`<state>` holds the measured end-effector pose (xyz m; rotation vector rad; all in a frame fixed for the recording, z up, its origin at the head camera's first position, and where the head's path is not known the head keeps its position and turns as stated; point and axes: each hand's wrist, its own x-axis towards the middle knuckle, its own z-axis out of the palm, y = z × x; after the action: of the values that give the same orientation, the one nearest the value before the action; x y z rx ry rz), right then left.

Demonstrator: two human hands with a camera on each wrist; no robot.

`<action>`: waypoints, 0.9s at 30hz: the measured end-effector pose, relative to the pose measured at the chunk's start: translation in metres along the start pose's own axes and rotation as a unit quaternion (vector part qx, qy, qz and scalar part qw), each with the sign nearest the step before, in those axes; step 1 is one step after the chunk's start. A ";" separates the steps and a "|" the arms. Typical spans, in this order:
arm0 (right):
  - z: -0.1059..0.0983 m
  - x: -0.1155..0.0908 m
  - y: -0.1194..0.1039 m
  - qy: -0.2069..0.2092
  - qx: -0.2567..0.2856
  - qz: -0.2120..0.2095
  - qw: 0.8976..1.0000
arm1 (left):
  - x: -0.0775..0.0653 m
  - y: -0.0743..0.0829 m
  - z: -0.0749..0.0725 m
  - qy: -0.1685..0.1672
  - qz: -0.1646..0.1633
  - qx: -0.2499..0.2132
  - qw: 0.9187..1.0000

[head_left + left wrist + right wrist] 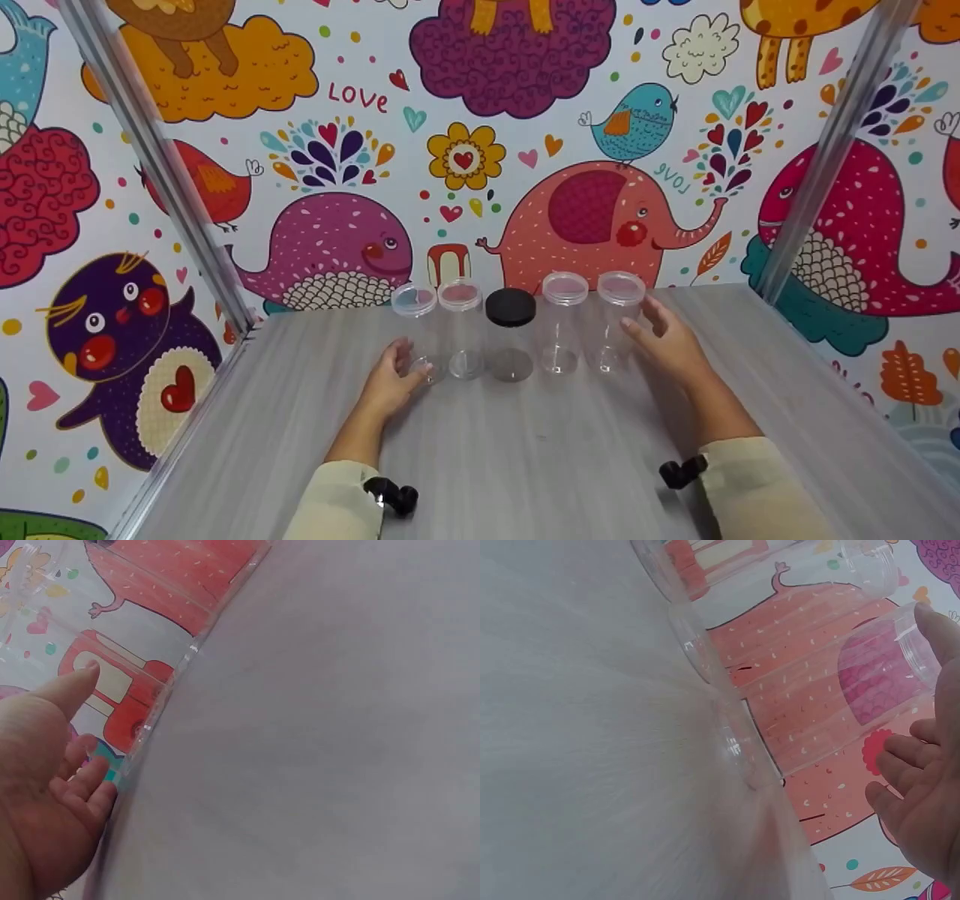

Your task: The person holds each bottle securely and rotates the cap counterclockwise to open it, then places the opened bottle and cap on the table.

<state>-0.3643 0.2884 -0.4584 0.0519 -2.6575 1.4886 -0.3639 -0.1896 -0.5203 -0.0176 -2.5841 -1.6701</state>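
Clear plastic jars stand upright in a row across the table. The middle jar (511, 352) has a black lid (511, 307); its neighbours have clear tops. My left hand (391, 381) is beside the lower part of the leftmost jar (415, 330), thumb in front and fingers at its left side. In the left wrist view that hand (52, 787) has its thumb stretched out and fingers loosely bent. My right hand (667, 341) is at the upper right of the rightmost jar (616, 330). In the right wrist view its thumb (936, 630) lies near the jar's rim, the other fingers spread apart from the wall.
Two more clear jars stand between, one left of the middle (462, 330) and one right (562, 330). A wall with printed cartoon animals (465, 225) rises right behind the grey wood-grain table (540, 450). Metal posts (180, 180) frame both sides.
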 end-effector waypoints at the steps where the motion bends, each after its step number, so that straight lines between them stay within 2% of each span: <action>1: -0.001 0.000 -0.001 0.003 0.002 -0.008 1.000 | 0.000 0.000 0.000 0.002 0.000 -0.001 1.000; 7: -0.009 -0.006 -0.012 0.011 0.029 -0.022 0.999 | 0.001 0.000 0.000 0.005 -0.003 -0.014 1.000; 13: -0.014 -0.012 -0.030 0.050 0.050 -0.049 0.996 | -0.002 0.001 -0.006 0.002 -0.002 -0.016 1.000; 19: -0.015 -0.020 -0.046 0.060 0.061 -0.064 0.994 | -0.005 0.002 -0.010 0.014 0.003 -0.042 0.999; 24: -0.013 -0.027 -0.057 0.065 0.065 -0.076 0.993 | -0.009 0.008 -0.013 0.028 0.021 -0.068 0.997; 27: -0.010 -0.030 -0.063 0.079 0.066 -0.096 0.990 | -0.011 0.014 -0.014 0.045 0.050 -0.094 0.993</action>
<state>-0.3292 0.2637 -0.4026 0.1872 -2.3544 1.5355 -0.3513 -0.1966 -0.5023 -0.0791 -2.3127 -1.8271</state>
